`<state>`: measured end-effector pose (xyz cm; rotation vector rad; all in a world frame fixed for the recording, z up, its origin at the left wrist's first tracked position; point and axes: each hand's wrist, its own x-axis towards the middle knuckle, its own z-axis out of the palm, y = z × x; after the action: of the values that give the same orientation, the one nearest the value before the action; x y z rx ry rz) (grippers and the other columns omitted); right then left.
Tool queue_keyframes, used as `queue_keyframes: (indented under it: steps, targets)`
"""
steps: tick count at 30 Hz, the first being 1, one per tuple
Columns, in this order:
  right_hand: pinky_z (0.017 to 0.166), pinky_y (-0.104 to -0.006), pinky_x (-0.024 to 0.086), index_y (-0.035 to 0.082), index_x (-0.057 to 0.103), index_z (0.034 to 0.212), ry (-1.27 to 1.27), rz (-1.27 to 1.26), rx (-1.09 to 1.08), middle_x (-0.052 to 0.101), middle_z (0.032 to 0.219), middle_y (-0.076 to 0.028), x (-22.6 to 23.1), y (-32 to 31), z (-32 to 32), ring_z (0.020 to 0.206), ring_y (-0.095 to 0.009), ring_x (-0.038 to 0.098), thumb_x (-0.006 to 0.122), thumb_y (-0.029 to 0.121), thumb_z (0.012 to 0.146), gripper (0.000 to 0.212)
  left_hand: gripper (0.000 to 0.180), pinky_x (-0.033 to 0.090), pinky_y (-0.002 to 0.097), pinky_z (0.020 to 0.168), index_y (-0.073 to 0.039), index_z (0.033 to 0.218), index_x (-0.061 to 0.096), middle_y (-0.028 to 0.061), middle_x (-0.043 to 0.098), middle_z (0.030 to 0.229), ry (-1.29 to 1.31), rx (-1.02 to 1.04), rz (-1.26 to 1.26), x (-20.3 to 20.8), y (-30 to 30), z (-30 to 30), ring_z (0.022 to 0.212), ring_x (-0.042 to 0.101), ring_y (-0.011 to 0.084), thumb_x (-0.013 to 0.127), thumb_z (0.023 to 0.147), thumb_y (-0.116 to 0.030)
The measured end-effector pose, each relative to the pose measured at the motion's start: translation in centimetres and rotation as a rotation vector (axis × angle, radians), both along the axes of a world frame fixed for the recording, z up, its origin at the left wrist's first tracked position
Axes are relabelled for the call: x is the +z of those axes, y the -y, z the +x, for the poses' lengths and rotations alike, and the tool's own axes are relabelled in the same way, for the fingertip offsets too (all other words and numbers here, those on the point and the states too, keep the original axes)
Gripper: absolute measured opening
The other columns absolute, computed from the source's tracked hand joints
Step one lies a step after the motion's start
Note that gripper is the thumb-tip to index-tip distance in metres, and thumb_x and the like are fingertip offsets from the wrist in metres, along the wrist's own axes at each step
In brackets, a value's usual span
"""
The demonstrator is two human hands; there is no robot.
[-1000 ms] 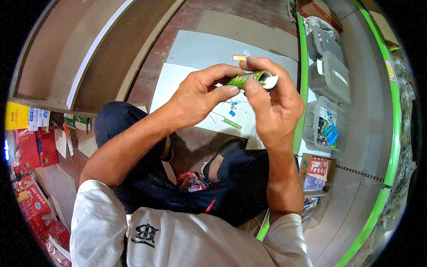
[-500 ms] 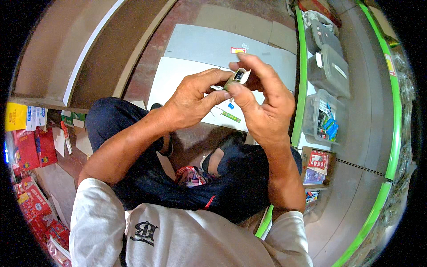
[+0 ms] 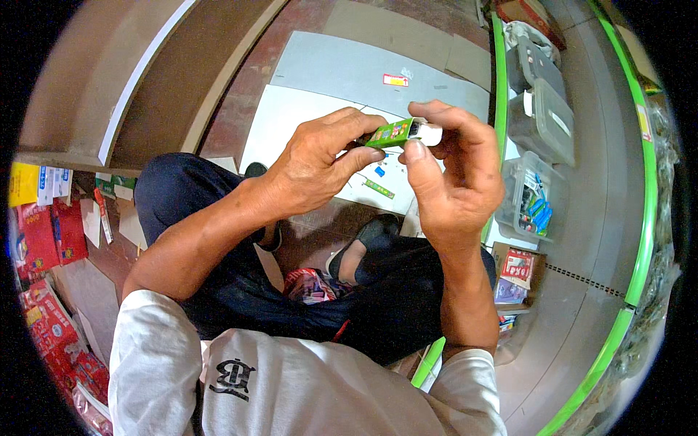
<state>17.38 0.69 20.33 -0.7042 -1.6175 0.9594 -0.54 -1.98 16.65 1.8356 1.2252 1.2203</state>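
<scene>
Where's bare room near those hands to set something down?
Bare: the grey flat board left of the red-and-yellow rectangular label, and the white flat board between its left edge and the left hand. Crowded: around the small blue piece and long green strip.

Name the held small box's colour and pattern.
The small box is green with multicoloured print, best seen in the head view.

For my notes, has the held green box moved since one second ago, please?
Yes: judged against the red-edged label, the green box has shifted lower in view.
</scene>
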Motion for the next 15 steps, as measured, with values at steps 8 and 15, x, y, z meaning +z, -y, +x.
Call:
queue_keyframes:
  steps: [8,15]
  targets:
    - [0.073,-0.0282,0.056,-0.003,0.061,0.113,0.173,0.152,0.033,0.063,0.119,-0.019,0.2,-0.8,1.3,0.089,-0.016,0.064,0.063,-0.005,0.088,0.025,0.030,0.050,0.0391,0.071,0.000,0.116,0.064,0.0165,0.063,0.091,-0.025,-0.010,0.015,0.0,-0.1,0.4,0.079,0.063,0.0308,0.069,0.087,-0.005]
    - [0.071,-0.0273,0.056,0.000,0.069,0.111,0.124,0.104,0.034,0.066,0.113,-0.014,0.3,-0.8,1.6,0.089,-0.015,0.066,0.067,0.000,0.088,0.023,0.030,0.051,0.0395,0.072,-0.001,0.116,0.064,0.0168,0.063,0.092,-0.048,0.034,0.062,0.2,0.0,0.8,0.081,0.063,0.0330,0.069,0.087,-0.004]
